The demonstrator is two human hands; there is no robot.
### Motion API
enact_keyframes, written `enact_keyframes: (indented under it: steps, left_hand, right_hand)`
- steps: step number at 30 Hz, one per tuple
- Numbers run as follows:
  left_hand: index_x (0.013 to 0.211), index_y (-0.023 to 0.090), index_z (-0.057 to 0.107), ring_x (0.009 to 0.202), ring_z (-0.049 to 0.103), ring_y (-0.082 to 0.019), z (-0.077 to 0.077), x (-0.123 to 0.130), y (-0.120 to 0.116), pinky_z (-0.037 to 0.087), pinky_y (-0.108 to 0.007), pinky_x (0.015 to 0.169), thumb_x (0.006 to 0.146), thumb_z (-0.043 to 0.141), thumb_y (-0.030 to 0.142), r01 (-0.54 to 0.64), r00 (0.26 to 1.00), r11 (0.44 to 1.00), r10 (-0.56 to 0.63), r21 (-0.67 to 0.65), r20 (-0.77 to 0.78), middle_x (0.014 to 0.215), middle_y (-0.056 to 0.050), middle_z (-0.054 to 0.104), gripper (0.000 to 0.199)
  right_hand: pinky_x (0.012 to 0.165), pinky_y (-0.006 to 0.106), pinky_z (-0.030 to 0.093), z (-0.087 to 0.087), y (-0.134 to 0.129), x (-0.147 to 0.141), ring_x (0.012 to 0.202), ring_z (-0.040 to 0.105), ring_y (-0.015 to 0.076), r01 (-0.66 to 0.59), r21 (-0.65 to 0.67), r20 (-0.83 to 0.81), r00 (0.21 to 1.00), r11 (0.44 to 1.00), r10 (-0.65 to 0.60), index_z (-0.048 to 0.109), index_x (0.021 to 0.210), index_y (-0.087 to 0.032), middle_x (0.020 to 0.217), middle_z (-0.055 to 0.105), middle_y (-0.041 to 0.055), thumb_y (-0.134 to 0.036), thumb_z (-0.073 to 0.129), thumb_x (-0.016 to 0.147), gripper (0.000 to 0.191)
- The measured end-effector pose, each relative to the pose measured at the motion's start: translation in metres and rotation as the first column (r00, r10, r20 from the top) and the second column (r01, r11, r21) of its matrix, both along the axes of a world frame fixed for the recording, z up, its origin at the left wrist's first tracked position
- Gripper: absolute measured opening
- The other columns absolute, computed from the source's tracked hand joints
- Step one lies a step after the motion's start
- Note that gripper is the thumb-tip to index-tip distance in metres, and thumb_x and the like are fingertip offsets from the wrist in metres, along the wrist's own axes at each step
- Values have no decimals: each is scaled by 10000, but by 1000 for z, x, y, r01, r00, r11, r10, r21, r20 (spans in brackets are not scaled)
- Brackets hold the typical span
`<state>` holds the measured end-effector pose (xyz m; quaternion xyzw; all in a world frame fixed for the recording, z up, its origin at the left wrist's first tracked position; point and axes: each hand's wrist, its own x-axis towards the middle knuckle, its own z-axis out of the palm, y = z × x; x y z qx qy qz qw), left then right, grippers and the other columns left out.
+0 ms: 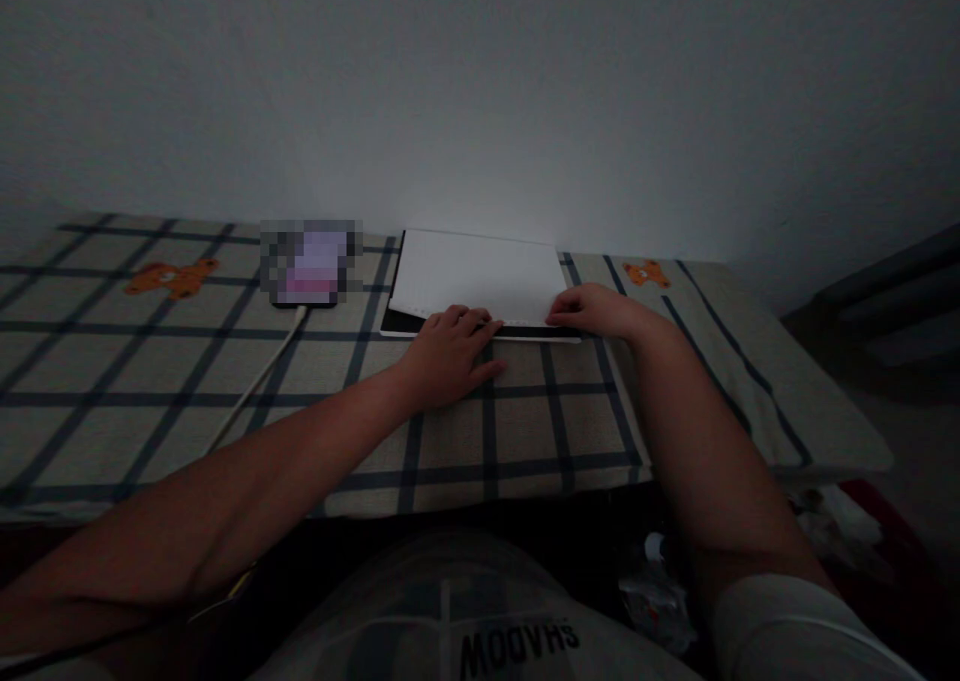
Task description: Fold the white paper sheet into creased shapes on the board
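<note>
A pad of white paper (480,273) lies on the checked tablecloth against the wall, with a dark backing showing along its left and near edges. Small marks or holes run along the near edge of the top sheet, which sits slightly raised off the backing. My left hand (454,354) rests on that near edge, fingers apart and lying over the paper. At the near right corner, my right hand (589,311) has thumb and fingers pinched together on the sheet's edge. The fingertips' exact hold is hard to see in the dim light.
Left of the pad lies a phone with a blurred screen (319,266), and a white cable (259,379) runs from it toward me. The checked tablecloth (525,431) covers the table. Below its front edge, a clear plastic bottle (654,586) shows at the right.
</note>
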<state>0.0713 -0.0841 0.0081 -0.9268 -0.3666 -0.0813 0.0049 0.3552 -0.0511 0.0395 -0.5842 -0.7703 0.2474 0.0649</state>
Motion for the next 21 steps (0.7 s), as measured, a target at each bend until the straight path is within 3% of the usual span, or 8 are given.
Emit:
enact_keyframes:
  steps: [8,14,16,19,21]
  left_hand:
    - [1475,189,526,1248,512,-341,6,5,-1,435,-458,982,997,456,610,-13,999,997,16,71,-37,1437,-127,576,641]
    - [1224,103,658,1158,560,-359,20,36,-8,471,-430,854,977,503,598,-55,987,991,72,118,-146,1230,-197,649,575]
    - [1182,107,673,1171,561,-344,20,47,-8,472,-424,894,977,529,557,-9,991,991,26,131,-129,1214,-189,659,515]
    - [1368,106,577,1248,534,-316,13,58,-4,448,-419,1008,989,545,447,168,984,977,-159,132,-76,1344,-164,621,511]
    - [1404,111,551,1244,538,-304,6,60,0,444,-416,1028,1006,512,432,207,978,973,-204,98,-40,1360,-153,616,513]
  right_hand:
    - [645,277,425,-5,-5,-2,696,605,162,52,31,-52,997,998,-51,744,855,-178,785,720,42,-418,662,866,254]
    - [643,276,427,-7,-6,-2,694,602,158,64,34,-66,996,997,-61,738,859,-169,778,717,43,-396,673,868,235]
    - [645,278,431,-6,-5,-3,700,602,160,47,47,-56,997,998,-45,741,864,-168,786,723,48,-383,669,875,227]
    - [662,277,439,-7,-4,-2,726,612,162,25,74,-44,999,997,-22,750,881,-169,810,735,54,-339,657,883,194]
    - [672,277,443,-9,-2,-2,733,622,163,18,78,-53,998,997,-14,759,886,-169,817,740,56,-340,658,884,198]
